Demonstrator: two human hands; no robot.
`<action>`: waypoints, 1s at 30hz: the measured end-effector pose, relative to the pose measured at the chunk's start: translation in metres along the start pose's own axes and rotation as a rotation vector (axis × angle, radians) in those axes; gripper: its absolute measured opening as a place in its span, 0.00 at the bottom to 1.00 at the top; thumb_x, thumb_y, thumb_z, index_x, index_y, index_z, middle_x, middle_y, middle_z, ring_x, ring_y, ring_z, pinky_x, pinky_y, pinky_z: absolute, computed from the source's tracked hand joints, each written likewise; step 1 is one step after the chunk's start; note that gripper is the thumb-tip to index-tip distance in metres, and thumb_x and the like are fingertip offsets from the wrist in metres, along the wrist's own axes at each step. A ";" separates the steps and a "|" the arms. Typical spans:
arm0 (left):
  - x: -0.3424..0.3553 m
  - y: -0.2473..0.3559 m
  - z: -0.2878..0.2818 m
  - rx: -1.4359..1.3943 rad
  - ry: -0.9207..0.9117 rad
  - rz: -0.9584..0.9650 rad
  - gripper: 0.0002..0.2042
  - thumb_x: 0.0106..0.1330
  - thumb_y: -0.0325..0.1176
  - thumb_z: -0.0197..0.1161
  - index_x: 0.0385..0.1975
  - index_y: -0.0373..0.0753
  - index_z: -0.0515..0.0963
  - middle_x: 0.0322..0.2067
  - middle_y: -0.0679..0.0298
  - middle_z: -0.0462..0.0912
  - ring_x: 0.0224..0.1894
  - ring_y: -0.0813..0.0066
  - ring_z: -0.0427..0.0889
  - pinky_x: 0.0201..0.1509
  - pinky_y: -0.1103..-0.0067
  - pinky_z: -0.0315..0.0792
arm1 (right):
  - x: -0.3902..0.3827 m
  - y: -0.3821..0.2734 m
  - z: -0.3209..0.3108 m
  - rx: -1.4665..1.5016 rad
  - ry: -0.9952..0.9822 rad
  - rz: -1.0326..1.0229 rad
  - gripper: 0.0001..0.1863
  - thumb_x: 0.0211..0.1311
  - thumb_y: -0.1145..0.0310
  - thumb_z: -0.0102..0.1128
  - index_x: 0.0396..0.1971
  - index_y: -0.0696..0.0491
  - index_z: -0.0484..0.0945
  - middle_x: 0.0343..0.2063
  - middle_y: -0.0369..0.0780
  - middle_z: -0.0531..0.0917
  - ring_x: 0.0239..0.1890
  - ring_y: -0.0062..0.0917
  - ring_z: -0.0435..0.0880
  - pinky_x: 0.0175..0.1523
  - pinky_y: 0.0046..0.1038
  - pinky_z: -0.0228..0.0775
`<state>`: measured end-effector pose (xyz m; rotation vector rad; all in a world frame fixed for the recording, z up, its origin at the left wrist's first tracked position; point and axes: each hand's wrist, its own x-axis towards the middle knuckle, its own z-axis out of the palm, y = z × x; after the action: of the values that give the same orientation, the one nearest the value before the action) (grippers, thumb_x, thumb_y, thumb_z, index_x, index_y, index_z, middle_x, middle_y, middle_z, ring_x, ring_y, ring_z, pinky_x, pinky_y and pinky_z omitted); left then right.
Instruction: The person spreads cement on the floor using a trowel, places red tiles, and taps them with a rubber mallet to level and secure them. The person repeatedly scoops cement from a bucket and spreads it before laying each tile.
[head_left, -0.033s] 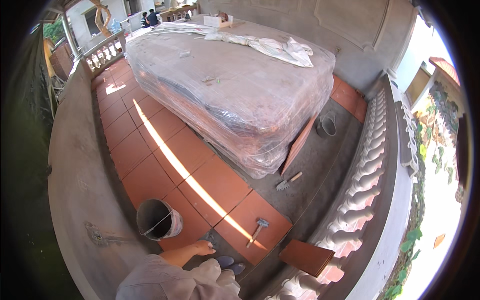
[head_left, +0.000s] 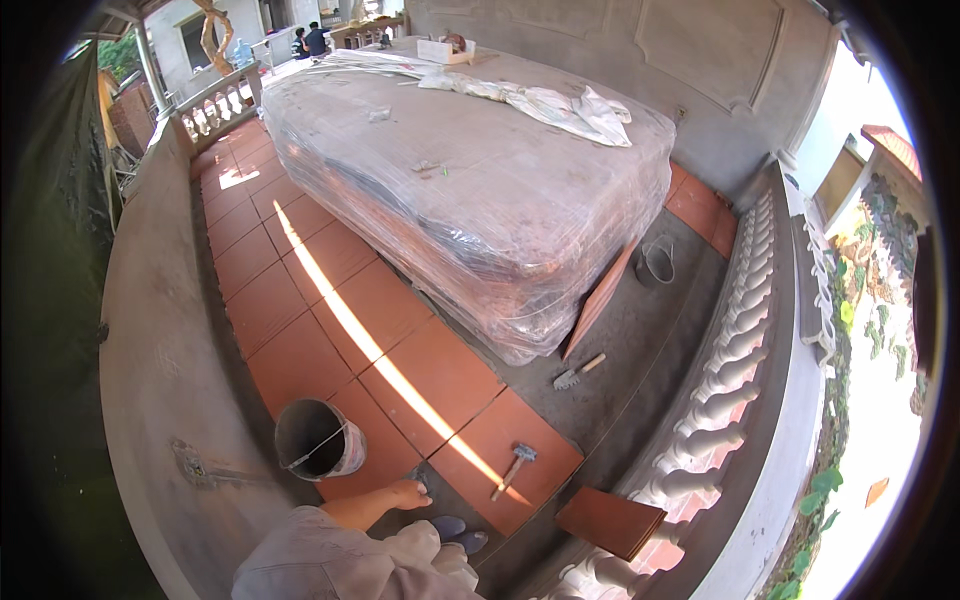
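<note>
My left hand [head_left: 411,494] reaches down beside the edge of the laid terracotta floor tiles [head_left: 437,372], close to a grey bare strip. Its fingers are curled in around something small and greyish that I cannot make out. Left of it a worn bucket [head_left: 352,449] with a wire handle stands on the tiles. On the tile to the right lies a mallet [head_left: 522,454] with a wooden handle. My right hand is out of sight. My feet in grey-blue shoes [head_left: 450,526] show just right of the hand.
A large plastic-wrapped block [head_left: 470,190] fills the middle. Beyond the tiles lie a trowel [head_left: 568,379], a leaning tile [head_left: 598,300] and another bucket [head_left: 655,262]. A stack of tiles [head_left: 607,518] rests by the baluster railing [head_left: 718,405]. A low wall [head_left: 150,330] runs along the left.
The view has tilted very slightly, so the scene sits a little lower. My left hand stays in the same place by the tile edge.
</note>
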<state>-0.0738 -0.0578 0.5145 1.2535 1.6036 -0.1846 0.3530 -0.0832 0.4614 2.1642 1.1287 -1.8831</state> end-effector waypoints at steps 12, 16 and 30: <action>-0.080 0.007 -0.024 -0.065 0.323 -0.157 0.22 0.62 0.50 0.65 0.48 0.38 0.83 0.45 0.50 0.85 0.50 0.53 0.83 0.54 0.64 0.73 | -0.026 -0.212 0.026 -0.289 -0.177 -0.472 0.15 0.65 0.61 0.52 0.44 0.49 0.83 0.32 0.41 0.86 0.36 0.33 0.85 0.38 0.36 0.75; -0.104 -0.005 -0.008 -0.007 0.214 -0.241 0.24 0.62 0.51 0.64 0.48 0.37 0.83 0.47 0.52 0.85 0.50 0.53 0.82 0.55 0.63 0.73 | -0.037 -0.226 0.041 -0.350 -0.226 -0.512 0.15 0.65 0.61 0.53 0.44 0.49 0.83 0.33 0.41 0.86 0.36 0.33 0.85 0.39 0.36 0.75; -0.059 -0.040 0.008 -0.346 0.300 -0.235 0.23 0.64 0.51 0.63 0.45 0.34 0.83 0.42 0.53 0.86 0.43 0.58 0.84 0.48 0.64 0.75 | -0.059 -0.243 0.070 -0.527 -0.251 -0.521 0.14 0.63 0.62 0.54 0.43 0.49 0.84 0.35 0.42 0.87 0.38 0.35 0.86 0.43 0.36 0.76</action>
<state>-0.1057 -0.1169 0.5392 0.8521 1.9435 0.1386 0.1618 0.0316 0.5945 1.4020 1.9831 -1.6691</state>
